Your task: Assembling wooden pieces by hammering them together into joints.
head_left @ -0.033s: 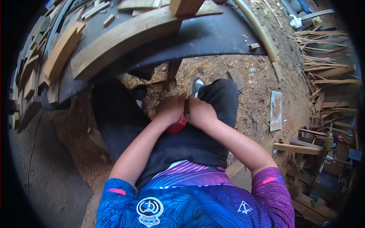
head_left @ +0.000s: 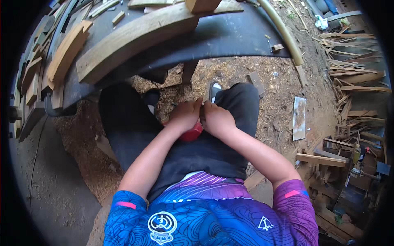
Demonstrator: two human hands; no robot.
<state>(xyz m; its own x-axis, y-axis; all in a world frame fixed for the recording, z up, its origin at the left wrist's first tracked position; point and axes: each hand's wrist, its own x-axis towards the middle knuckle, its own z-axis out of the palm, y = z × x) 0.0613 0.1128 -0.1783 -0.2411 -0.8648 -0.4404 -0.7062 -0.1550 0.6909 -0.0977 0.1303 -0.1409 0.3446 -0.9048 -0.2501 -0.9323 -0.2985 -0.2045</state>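
My two hands meet over my lap, between my knees. My left hand (head_left: pixel 185 115) is closed, with a smooth red object (head_left: pixel 192 134) showing under its palm and wrist; most of that object is hidden, so its kind cannot be made out. Pressed close beside it, my right hand (head_left: pixel 217 117) has its fingers curled in. A narrow dark part shows between the two hands, and whatever the right fingers grip is covered by them. Ahead of my knees, a long curved wooden piece (head_left: pixel 135 45) lies on a dark tabletop (head_left: pixel 234 37).
A wooden block (head_left: pixel 203 5) rests on the curved piece. More shaped wood (head_left: pixel 67 55) is stacked at the table's left. A pale pole (head_left: pixel 283 33) runs along its right edge. Shavings cover the ground (head_left: pixel 271 69), where a flat pale board (head_left: pixel 299 119) lies. Wood strips (head_left: pixel 349 67) pile at far right.
The view has shifted very slightly. Both hands keep nearly the same place and hold, and the red object stays under the left one.
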